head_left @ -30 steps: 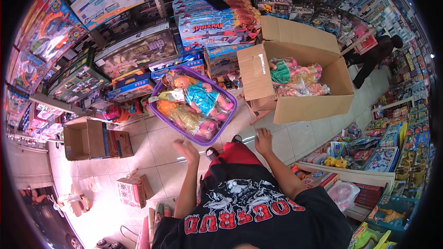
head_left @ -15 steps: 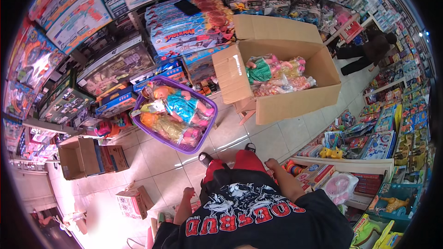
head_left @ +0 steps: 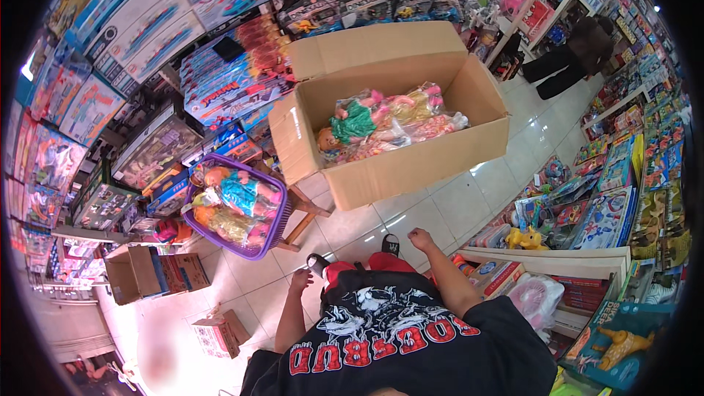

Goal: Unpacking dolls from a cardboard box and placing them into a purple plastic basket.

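My left hand [head_left: 301,279] hangs beside my left thigh, its fingers a little apart with nothing in them. My right hand [head_left: 420,240] is held out in front of my right leg, the fingers curled in and no object showing. Neither hand touches anything. Ahead of me, a large open cardboard box [head_left: 418,169] holds several dolls [head_left: 353,122] in clear plastic bags. To its left, a purple plastic basket [head_left: 251,252] rests on a wooden stool [head_left: 303,216] and holds more bagged dolls [head_left: 242,192], one in a blue dress.
Boxed toys [head_left: 235,81] are stacked along the left and far sides. Packaged toys and a pink fan [head_left: 534,298] in plastic fill the right-hand shelves [head_left: 557,253]. Smaller cartons [head_left: 130,279] stand on the tiled floor at left. A person in dark clothes [head_left: 568,62] bends over at far right.
The big box and the basket now sit further left in view, and the box looks nearer. My right hand has moved forward and inward; my left has risen slightly.
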Available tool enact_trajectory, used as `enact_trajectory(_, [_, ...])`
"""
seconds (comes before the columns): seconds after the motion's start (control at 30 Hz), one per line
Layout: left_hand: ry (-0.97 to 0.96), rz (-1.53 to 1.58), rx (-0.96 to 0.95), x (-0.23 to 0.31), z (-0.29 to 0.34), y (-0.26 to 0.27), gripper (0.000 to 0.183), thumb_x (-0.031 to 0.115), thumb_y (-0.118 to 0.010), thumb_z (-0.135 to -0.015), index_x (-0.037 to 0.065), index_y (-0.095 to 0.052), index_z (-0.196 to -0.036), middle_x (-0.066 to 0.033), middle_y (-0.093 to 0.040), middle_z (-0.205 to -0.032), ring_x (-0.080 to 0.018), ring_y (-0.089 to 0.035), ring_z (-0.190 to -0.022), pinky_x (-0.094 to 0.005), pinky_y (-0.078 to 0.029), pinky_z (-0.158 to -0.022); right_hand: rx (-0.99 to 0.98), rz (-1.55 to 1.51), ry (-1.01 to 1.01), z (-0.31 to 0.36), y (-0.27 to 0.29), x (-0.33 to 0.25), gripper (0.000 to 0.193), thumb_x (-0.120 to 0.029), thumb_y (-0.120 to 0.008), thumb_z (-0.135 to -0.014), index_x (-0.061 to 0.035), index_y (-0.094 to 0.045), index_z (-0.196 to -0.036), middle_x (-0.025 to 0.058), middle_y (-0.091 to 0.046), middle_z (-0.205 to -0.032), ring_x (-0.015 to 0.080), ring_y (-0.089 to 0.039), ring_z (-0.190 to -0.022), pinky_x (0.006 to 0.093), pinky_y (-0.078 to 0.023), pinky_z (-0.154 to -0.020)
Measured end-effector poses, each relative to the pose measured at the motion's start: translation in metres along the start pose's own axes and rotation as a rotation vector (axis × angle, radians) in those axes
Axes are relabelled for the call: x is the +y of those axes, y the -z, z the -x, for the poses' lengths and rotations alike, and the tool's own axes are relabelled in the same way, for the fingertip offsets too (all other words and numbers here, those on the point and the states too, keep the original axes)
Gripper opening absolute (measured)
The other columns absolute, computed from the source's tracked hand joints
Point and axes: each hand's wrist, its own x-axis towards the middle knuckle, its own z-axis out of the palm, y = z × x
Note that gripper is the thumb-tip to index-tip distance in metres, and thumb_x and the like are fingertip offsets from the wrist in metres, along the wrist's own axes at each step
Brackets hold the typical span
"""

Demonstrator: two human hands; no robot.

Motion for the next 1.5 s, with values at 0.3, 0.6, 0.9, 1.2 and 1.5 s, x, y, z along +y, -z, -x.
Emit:
enact_trajectory(0.3, [-0.217, -0.23, 0.248, -0.03, 0.002, -0.088, 0.038, 0.032, -0.06, -0.087, -0.005, -0.069, -0.082, -0.0205, -0.069, -0.084, -0.0298, -0.066, -0.068, -0.0405, -0.053, -0.071, -0.451, 0.269, 0.028, 0.012, 0.011, 0.28, 0.018, -0.02, -0.068, -0.081, -0.0062, -0.07, -0.092, 0.0149, -0.071, -0.086, 0.0262, -0.071, -0.073, 0.0368, -0.058, -0.066])
enact_trajectory(0.6, [0.275, -0.111, -0.135, -0.059, 0.054, -0.117, 0.029, 0.039, -0.054, -0.095, 0.013, -0.065, -0.097, -0.0003, -0.064, -0.083, -0.0155, -0.056, -0.068, -0.0367, -0.043, -0.062, -0.461, 0.763, 0.451, 0.03, 0.054, 0.274, 0.021, -0.014, -0.072, -0.077, -0.0066, -0.069, -0.096, 0.0146, -0.071, -0.092, 0.0279, -0.071, -0.079, 0.0415, -0.057, -0.065])
enact_trajectory(0.9, [0.042, -0.083, -0.11, -0.035, 0.03, -0.125, 0.035, 0.04, -0.054, -0.095, 0.006, -0.065, -0.102, -0.0039, -0.066, -0.08, -0.0157, -0.059, -0.063, -0.0319, -0.044, -0.053, -0.32, -0.118, -0.263, -0.014, 0.065, 0.132, 0.036, -0.026, -0.062, -0.087, 0.0044, -0.066, -0.107, 0.0166, -0.071, -0.088, 0.0263, -0.069, -0.068, 0.0371, -0.056, -0.062])
enact_trajectory(1.2, [-0.022, -0.084, -0.022, -0.018, -0.01, -0.111, 0.04, 0.039, -0.054, -0.096, 0.001, -0.066, -0.094, -0.0082, -0.067, -0.078, -0.0189, -0.063, -0.062, -0.0311, -0.047, -0.048, -0.255, -0.15, -0.299, -0.023, 0.082, 0.092, 0.035, -0.026, -0.064, -0.087, 0.003, -0.066, -0.106, 0.0146, -0.071, -0.084, 0.0229, -0.068, -0.064, 0.0358, -0.055, -0.058])
enact_trajectory(1.5, [0.189, 0.013, -0.094, 0.016, -0.044, -0.062, 0.037, 0.037, -0.056, -0.096, 0.004, -0.06, -0.111, -0.01, -0.07, -0.089, -0.0214, -0.066, -0.064, -0.0345, -0.046, -0.05, -0.135, -0.255, -0.423, -0.024, 0.108, 0.093, 0.031, -0.024, -0.061, -0.09, 0.0014, -0.064, -0.107, 0.0129, -0.069, -0.083, 0.021, -0.065, -0.06, 0.0336, -0.051, -0.051])
